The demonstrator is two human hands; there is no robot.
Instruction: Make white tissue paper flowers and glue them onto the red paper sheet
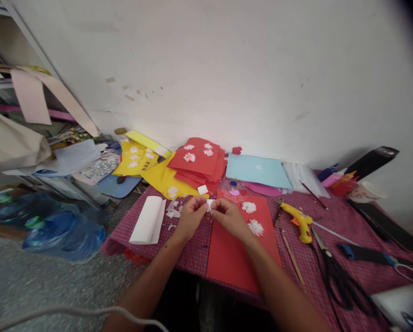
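Note:
Between the fingertips of both hands is a small piece of white paper (209, 203), pinched over the table's middle. My left hand (193, 211) grips its left side with thumb and forefinger, and my right hand (228, 215) grips its right. Under my right hand lies a red paper sheet (234, 263) bearing two white paper flowers (255, 227). Left of my left hand are a folded stack of white paper (147, 221) and scattered white paper scraps (173, 211). A white paper square (202, 189) lies just beyond my fingers.
Red sheets with flowers (201, 159), yellow paper (168, 177) and a light blue sheet (256, 170) lie along the wall. To the right are a yellow glue gun (298, 219), black scissors (341, 276), a wooden stick (292, 258) and a paper cup (365, 191). Water bottles (66, 235) stand on the floor.

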